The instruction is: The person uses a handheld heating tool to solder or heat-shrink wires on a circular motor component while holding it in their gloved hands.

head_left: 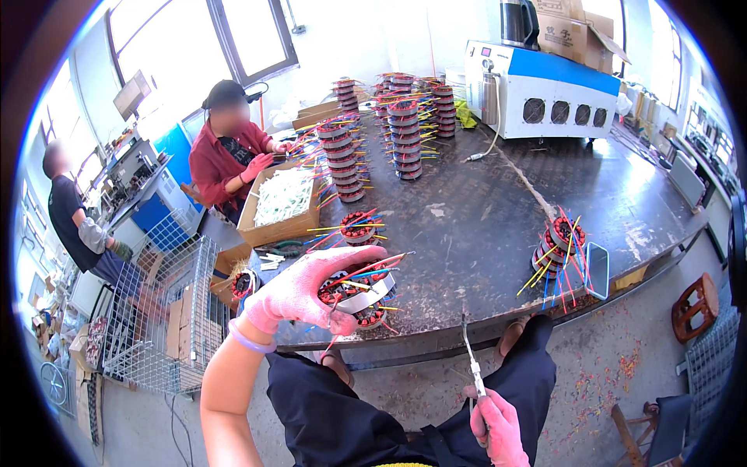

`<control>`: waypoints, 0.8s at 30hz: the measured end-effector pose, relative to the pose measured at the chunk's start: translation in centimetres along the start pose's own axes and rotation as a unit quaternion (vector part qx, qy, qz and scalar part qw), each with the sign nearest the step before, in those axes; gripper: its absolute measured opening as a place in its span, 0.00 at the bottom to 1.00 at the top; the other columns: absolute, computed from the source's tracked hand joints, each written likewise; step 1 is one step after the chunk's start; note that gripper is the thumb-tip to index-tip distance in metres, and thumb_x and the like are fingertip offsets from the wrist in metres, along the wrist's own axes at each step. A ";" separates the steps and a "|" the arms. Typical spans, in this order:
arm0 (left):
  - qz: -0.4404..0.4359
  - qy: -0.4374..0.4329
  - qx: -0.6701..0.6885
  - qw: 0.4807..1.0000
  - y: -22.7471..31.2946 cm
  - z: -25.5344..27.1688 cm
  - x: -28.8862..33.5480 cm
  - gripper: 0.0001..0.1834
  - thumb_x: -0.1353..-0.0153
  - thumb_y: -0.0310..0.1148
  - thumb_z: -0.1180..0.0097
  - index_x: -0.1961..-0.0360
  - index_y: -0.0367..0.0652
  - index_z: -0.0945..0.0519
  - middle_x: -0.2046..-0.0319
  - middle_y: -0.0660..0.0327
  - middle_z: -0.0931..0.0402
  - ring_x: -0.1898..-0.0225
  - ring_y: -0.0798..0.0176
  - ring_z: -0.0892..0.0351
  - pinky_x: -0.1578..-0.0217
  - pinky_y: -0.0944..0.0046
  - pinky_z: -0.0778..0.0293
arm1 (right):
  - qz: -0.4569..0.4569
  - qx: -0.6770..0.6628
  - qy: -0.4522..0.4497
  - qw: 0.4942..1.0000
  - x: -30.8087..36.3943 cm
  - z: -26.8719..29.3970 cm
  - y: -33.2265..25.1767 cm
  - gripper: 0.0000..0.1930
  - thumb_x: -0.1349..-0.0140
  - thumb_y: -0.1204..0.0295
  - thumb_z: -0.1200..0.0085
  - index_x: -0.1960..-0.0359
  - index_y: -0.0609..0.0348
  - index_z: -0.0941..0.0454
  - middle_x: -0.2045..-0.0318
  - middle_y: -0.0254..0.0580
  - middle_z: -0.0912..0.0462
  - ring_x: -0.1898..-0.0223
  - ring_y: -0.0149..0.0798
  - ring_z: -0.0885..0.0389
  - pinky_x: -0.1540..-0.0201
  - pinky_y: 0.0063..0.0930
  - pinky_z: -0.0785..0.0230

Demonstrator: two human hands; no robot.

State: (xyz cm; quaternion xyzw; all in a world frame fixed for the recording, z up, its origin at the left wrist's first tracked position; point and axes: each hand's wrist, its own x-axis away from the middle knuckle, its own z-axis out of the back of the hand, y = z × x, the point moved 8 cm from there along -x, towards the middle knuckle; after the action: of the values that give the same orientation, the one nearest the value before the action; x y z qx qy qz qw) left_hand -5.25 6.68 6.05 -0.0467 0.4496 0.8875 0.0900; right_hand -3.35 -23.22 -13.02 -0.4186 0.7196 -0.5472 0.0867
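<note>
Nearest, the right hand [498,426], in a pink glove, is closed around the handle of a thin metal tool [471,359] whose tip points up toward the edge of the dark worktable [467,233]. Above the table's near edge, the gloved left hand [299,292] clamps a wound motor stator [359,289] from above, its coloured lead wires sticking out to the right. In my judgement the tip could nick those leads or the glove if it slips. Another stator [559,247] sits at the table's right edge beside a phone [597,270], which could be knocked off. Stacked stators [405,136] stand toward the table's far side.
</note>
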 end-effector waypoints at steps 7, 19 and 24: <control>0.005 -0.015 0.006 1.000 -0.8 -0.1 0.1 0.51 0.59 0.47 0.27 0.35 0.32 0.32 0.44 0.55 0.25 0.43 0.62 0.27 0.39 0.60 0.34 | -0.022 -0.001 0.009 1.000 -0.3 -0.2 -0.1 0.24 0.26 0.59 0.54 0.40 0.68 0.29 0.83 0.25 0.33 0.84 0.19 0.42 0.81 0.17 0.56; 0.018 0.054 -0.207 0.977 -1.5 0.5 0.5 0.58 0.66 0.59 0.24 0.36 0.36 0.31 0.40 0.48 0.29 0.39 0.48 0.29 0.37 0.53 0.35 | -0.023 0.020 0.020 0.999 -0.5 -0.7 -0.4 0.22 0.25 0.60 0.54 0.41 0.67 0.28 0.83 0.24 0.33 0.84 0.19 0.42 0.81 0.16 0.54; -0.004 0.075 -0.255 0.964 0.0 0.1 0.3 0.57 0.67 0.54 0.22 0.36 0.37 0.31 0.44 0.49 0.28 0.43 0.46 0.27 0.41 0.53 0.31 | -0.027 0.023 0.019 0.999 -0.4 -0.5 -0.4 0.22 0.25 0.61 0.55 0.41 0.67 0.28 0.83 0.24 0.32 0.83 0.19 0.42 0.81 0.16 0.54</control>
State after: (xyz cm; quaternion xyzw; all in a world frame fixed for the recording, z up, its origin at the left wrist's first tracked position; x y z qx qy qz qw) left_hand -5.52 6.81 6.12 -0.1361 0.2135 0.9664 0.0444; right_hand -3.21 -22.61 -12.57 -0.4251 0.6967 -0.5738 0.0680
